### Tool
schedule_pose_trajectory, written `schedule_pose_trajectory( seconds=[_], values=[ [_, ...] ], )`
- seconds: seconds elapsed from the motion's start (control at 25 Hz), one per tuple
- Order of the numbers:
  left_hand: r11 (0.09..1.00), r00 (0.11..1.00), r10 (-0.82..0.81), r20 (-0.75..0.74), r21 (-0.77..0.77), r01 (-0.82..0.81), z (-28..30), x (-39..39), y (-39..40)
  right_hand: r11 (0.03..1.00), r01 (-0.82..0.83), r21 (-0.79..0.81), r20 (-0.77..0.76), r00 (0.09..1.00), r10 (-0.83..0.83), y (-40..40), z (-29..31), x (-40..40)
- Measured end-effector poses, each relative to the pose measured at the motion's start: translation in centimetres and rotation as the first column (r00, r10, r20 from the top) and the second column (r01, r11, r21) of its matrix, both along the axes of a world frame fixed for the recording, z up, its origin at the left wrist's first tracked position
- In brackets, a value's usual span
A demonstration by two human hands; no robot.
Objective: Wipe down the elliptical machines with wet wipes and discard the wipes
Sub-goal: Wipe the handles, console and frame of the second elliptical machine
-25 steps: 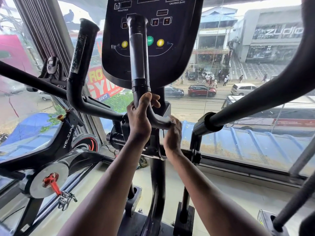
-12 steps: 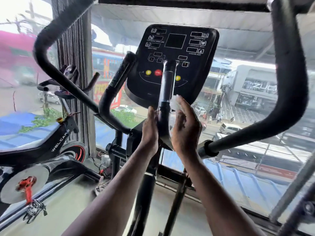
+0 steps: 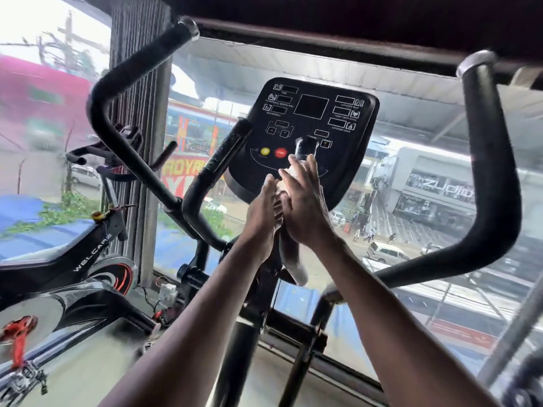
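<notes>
At centre of the elliptical [image 3: 346, 183], just below its console [image 3: 311, 133], both hands sandwich the inner grip bar [image 3: 305, 148]. R hand [image 3: 305, 210] presses a white wet wipe [image 3: 289, 177] to the bar, fingers straight. L hand [image 3: 261, 221] flat on the opposite side, fingers straight, holding nothing.

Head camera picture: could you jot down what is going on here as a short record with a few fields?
place: by a window above a street
machine: elliptical with a black console and two long curved handlebars
being wiped: the short centre handle in front of the console
left hand: fingers straight, flat against the handle's left side
right hand: fingers straight, pressing a white wet wipe to the handle
nearby: a spin bike on the left
</notes>
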State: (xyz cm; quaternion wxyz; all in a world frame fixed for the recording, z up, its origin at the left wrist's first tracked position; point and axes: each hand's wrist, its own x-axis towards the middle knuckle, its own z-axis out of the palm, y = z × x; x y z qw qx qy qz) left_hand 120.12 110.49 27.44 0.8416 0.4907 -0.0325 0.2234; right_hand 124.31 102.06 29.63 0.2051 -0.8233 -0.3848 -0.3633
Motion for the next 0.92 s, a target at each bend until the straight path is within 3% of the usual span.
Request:
schedule_pose_trajectory(
  seconds=[0.16,0.36,0.52,0.56,0.68,0.8,0.88,0.92],
  values=[
    [1.000,0.999,0.029,0.016,0.009,-0.029,1.2,0.0,0.7,0.990,0.037,-0.136,0.015,0.999,-0.035,-1.6,-3.2,-2.1],
    [0.998,0.998,0.055,0.026,0.024,-0.055,3.6,0.4,0.0,0.986,0.153,-0.072,-0.096,0.983,-0.159,1.4,3.2,-0.3],
    [0.995,0.997,0.062,0.041,0.069,-0.065,4.7,0.2,0.8,0.967,0.194,-0.163,0.013,0.981,-0.195,1.6,1.6,1.0],
    [0.994,0.997,0.058,0.044,0.093,-0.062,4.9,0.2,0.9,0.978,0.175,-0.117,-0.004,0.984,-0.177,1.6,1.5,1.2],
    [0.992,0.998,0.041,0.052,0.114,-0.047,5.6,0.8,0.7,0.980,0.171,0.099,-0.243,0.959,-0.143,2.6,4.1,1.7],
    [0.995,0.997,0.067,0.042,0.073,-0.070,6.1,1.3,0.1,0.948,0.201,0.247,-0.344,0.933,-0.108,3.3,6.6,2.7],
    [0.992,0.994,0.105,0.039,0.064,-0.108,6.3,1.1,-0.1,0.880,0.131,0.456,-0.461,0.881,0.108,2.9,6.6,3.7],
    [0.990,0.991,0.124,0.050,0.061,-0.127,6.4,1.1,0.0,0.816,0.078,0.573,-0.532,0.793,0.298,2.7,6.5,4.2]
  ],
)
